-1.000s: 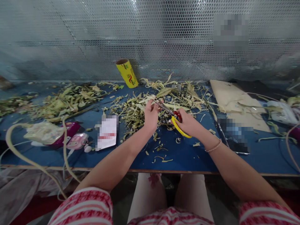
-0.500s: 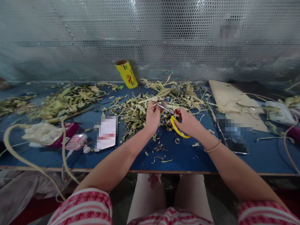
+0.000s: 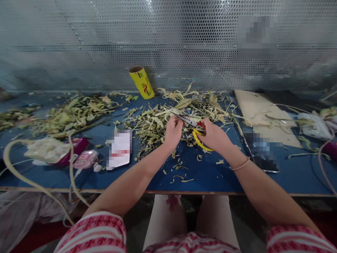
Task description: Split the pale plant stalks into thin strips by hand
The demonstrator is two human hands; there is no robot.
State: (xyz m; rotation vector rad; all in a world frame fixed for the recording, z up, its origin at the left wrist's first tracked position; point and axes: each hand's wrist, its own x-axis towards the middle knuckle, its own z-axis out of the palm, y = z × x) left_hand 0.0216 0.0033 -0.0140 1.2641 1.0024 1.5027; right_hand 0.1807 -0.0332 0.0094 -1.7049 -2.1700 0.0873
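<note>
My right hand [image 3: 212,135] is closed round the handles of a pair of scissors [image 3: 188,121], one loop yellow and one red. The metal blades point to the upper left and lie just over the fingers of my left hand [image 3: 173,130]. That hand is pinched closed above a heap of dried plant pieces [image 3: 150,124]; what it holds is too small and too covered by the blades to name. Pale leaves and stalks lie behind both hands, and small cut bits are scattered in front of them on the blue table [image 3: 210,175].
A yellow cardboard tube [image 3: 142,83] leans near the perforated metal screen [image 3: 168,45]. Left are another dried plant heap [image 3: 76,114], a phone [image 3: 120,149], a pink case [image 3: 85,159] and a thick cable [image 3: 18,168]. Right lie brown cardboard [image 3: 259,109] and a dark phone [image 3: 260,154].
Both hands have shifted slightly to the right with the scissors. The blades have stayed over the left fingers, and the things on the table lie as before.
</note>
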